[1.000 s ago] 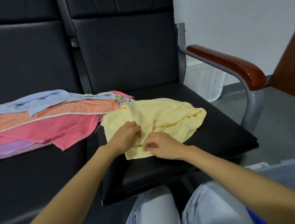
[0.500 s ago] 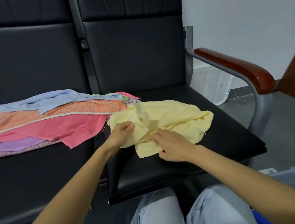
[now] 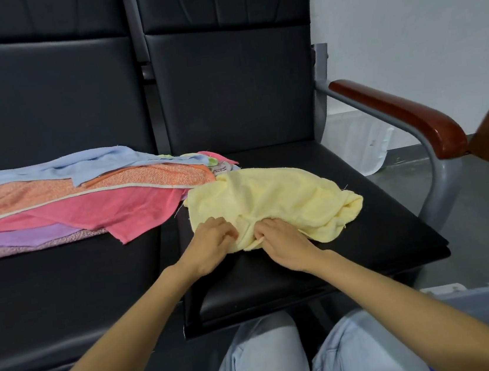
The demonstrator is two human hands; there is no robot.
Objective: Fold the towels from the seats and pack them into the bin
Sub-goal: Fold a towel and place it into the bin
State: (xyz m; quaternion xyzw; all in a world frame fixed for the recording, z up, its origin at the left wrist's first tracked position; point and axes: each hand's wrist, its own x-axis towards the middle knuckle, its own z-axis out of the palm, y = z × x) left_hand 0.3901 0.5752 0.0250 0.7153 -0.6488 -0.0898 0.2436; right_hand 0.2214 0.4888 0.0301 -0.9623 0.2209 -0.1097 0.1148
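1. No word, brand, number or sign could be read anywhere in the head view.
2. A small white tag lay at the right end of the towel pile, just beside the yellow towel. It bore dark marks that were too small and blurred to make out.

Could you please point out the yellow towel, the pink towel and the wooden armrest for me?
yellow towel [image 3: 282, 199]: head view, on its rumpled upper middle.
pink towel [image 3: 111, 211]: head view, on its broad exposed face.
wooden armrest [image 3: 397, 111]: head view, on the middle of its brown pad.
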